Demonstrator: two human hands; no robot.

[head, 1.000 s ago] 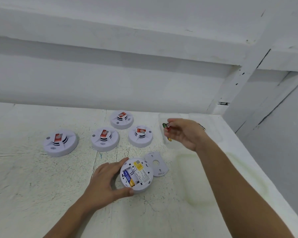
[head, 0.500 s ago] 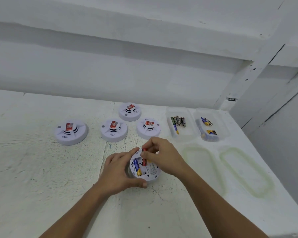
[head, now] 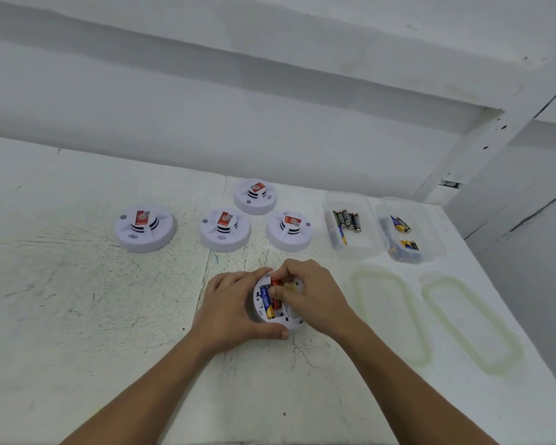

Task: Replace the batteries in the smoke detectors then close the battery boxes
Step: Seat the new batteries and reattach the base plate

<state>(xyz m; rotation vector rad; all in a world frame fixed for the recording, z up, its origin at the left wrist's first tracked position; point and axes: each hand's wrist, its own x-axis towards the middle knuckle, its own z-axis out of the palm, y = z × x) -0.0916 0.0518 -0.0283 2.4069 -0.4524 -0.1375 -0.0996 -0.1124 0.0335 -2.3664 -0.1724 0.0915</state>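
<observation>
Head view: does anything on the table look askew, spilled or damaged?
Nothing spilled or broken. The tabletop paint is scuffed. The left hand grips the upturned smoke detector, open while the right hand seats a red battery. Two lids lie off their battery containers.

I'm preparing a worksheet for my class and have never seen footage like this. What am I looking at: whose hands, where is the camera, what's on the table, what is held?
No machine here: a person works with bare hands. The camera is worn on their head and looks forward and down, so both arms enter from the bottom edge. The left hand holds an upturned white smoke detector, opened at the back; a blue battery lies inside. The right hand pinches a red battery right beside the blue one. Four more detectors sit face up further back on the white table. At the right stand two clear tubs of loose batteries, with two clear lids lying nearer the camera.
</observation>
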